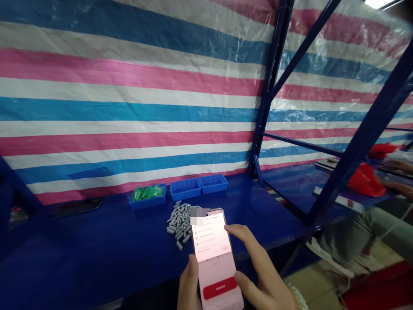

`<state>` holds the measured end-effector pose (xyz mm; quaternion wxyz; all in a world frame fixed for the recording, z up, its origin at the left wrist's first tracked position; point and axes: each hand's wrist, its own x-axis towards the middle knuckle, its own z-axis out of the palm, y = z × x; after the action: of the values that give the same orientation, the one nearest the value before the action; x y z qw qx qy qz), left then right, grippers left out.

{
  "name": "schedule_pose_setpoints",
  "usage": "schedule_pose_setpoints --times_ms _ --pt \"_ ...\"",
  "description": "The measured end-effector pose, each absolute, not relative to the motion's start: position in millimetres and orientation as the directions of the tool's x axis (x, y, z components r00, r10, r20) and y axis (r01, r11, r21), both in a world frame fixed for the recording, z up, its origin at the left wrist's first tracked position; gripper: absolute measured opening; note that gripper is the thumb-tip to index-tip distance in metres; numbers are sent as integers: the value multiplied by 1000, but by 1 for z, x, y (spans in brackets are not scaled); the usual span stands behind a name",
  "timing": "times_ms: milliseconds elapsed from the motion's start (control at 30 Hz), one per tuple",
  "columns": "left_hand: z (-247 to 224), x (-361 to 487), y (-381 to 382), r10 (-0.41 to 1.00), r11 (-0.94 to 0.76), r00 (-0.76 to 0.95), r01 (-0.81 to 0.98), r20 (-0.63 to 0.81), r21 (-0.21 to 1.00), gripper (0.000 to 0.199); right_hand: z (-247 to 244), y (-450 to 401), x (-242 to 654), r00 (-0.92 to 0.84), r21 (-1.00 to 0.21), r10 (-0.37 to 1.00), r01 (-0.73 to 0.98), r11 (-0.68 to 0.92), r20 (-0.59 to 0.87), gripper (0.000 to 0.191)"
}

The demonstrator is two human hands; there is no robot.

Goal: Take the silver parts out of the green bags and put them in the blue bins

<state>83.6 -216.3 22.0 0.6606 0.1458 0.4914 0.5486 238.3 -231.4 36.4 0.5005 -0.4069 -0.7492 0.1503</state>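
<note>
A smartphone (214,269) with a lit pinkish-white screen and a red button near its bottom is held up at the lower middle of the head view. My left hand (189,284) grips its left edge, thumb along the side. My right hand (261,271) is on the right edge, index fingertip near the upper side and thumb by the red button. Just behind the phone lies a pile of small grey metal cylinders (178,221) on the blue table (129,254); the phone covers part of the pile.
Behind the pile stand a blue bin with green packets (147,196) and two more blue bins (185,189) (213,184). A dark flat object (80,206) lies at left. Blue posts (263,99) rise at right, with a seated person's leg (351,234) and a red bag (366,181) beyond.
</note>
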Motion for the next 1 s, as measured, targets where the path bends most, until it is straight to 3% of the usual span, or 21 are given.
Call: schedule_pose_setpoints --times_ms 567,767,1000 --pt "13 80 -214 910 297 -84 -554 -407 778 56 38 -229 234 -233 -492 722 595 636 652 56" --pt "24 83 -217 907 304 -76 -565 -415 767 56 44 -230 235 -219 -536 713 524 661 666 53" --pt "30 85 -216 922 288 -44 -587 -385 757 55 38 -229 240 -249 -399 652 621 675 716 55"
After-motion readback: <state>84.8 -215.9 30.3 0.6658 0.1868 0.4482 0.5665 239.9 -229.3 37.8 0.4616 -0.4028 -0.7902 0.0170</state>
